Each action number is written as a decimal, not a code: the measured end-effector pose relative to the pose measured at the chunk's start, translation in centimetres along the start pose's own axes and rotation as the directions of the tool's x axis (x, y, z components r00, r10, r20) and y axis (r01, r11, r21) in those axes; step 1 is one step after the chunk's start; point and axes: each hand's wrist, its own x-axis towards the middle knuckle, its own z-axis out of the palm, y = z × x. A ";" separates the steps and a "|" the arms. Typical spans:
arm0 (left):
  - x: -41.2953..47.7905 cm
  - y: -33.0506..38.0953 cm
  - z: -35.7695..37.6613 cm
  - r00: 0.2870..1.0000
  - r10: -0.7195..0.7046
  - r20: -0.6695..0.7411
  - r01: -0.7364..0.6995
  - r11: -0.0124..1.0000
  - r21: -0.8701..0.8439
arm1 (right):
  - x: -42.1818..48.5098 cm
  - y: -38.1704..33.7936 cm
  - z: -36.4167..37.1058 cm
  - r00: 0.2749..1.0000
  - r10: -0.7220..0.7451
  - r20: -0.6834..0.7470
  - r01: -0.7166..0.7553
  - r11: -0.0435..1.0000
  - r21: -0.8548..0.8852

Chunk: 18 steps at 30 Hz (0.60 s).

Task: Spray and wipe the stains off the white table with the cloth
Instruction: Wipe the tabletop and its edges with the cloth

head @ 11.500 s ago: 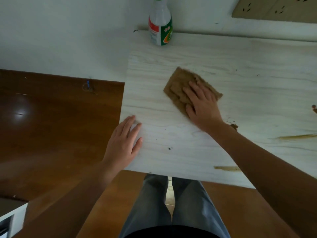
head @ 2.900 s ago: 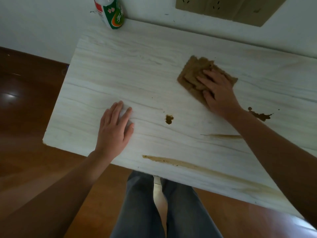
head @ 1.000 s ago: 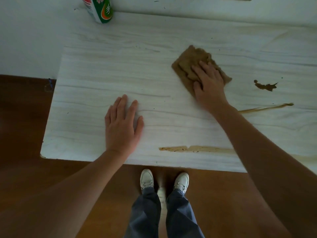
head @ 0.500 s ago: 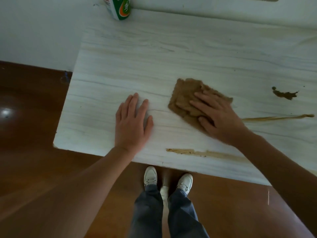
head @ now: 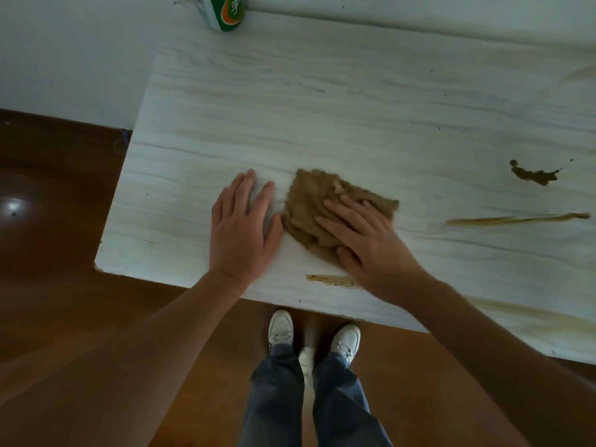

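The white wood-grain table (head: 322, 101) fills the upper middle of the head view. A crumpled brown cloth (head: 311, 201) lies near its front edge, and my right hand (head: 371, 243) presses flat on it with straight fingers. My left hand (head: 242, 233) rests flat on the bare tabletop, just left of the cloth. Brown stains show: a short smear (head: 329, 279) just below the cloth, a long streak (head: 516, 218) to the right, a dark blotch (head: 533, 175) at the far right. The spray bottle (head: 222, 11) stands at the back left corner.
A white wall runs behind the table and to its left. Dark brown wooden floor (head: 64, 221) lies left of and below the table. My legs and white shoes (head: 312, 337) stand at the front edge. A faint brown smear (head: 532, 314) marks the front right.
My right hand has dragged the cloth from mid-table toward the front edge and closer to my left hand. The left hand stays flat on the table.
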 end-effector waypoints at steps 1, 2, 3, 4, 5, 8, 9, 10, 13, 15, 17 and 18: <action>0.0 0.0 0.0 1.000 -0.003 0.003 0.003 1.000 0.001 | -0.9 1.1 -0.5 1.000 -0.014 0.028 0.015 1.000 -0.025; 0.0 0.0 0.0 1.000 -0.002 0.008 0.002 1.000 0.002 | -1.4 2.3 -1.1 0.999 -0.002 0.033 0.004 0.999 -0.046; 0.0 0.0 -0.1 1.000 0.001 0.013 -0.001 1.000 0.003 | -1.4 3.7 -1.8 1.000 0.024 0.016 -0.023 0.998 -0.064; 0.0 0.0 -0.1 1.000 0.003 0.014 -0.003 1.000 0.005 | -1.1 5.0 -2.4 0.998 0.059 -0.015 -0.060 0.996 -0.071; 0.1 0.0 -0.1 1.000 0.003 0.014 -0.004 1.000 0.006 | -0.4 6.4 -2.9 0.993 0.103 -0.055 -0.106 0.992 -0.069; 0.0 0.1 -0.2 1.000 0.003 0.015 -0.003 1.000 0.004 | 2.6 8.7 -4.1 0.929 0.324 -0.179 -0.331 0.944 -0.006; 0.0 0.1 -0.2 1.000 0.003 0.014 -0.003 1.000 0.004 | 3.9 8.6 -4.2 0.885 0.410 -0.219 -0.415 0.909 0.025; 0.0 0.1 -0.2 1.000 0.003 0.015 -0.003 1.000 0.004 | 5.2 8.0 -4.0 0.838 0.484 -0.253 -0.489 0.871 0.046; 0.0 0.1 -0.2 0.999 -0.008 0.033 0.007 1.000 0.006 | 7.7 4.8 -2.1 0.812 0.525 -0.256 -0.540 0.842 0.012; 0.0 0.1 -0.2 0.999 -0.004 0.036 0.004 1.000 0.006 | 7.2 2.6 -0.9 0.905 0.365 -0.218 -0.382 0.923 -0.041; 0.1 0.1 -0.2 0.999 -0.009 0.044 0.009 1.000 0.002 | 5.3 1.7 -0.5 0.980 0.161 -0.120 -0.170 0.983 -0.068; 0.0 0.1 -0.2 0.999 -0.010 0.048 0.010 1.000 -0.001 | 4.3 2.0 -0.9 0.996 0.067 -0.054 -0.071 0.994 -0.079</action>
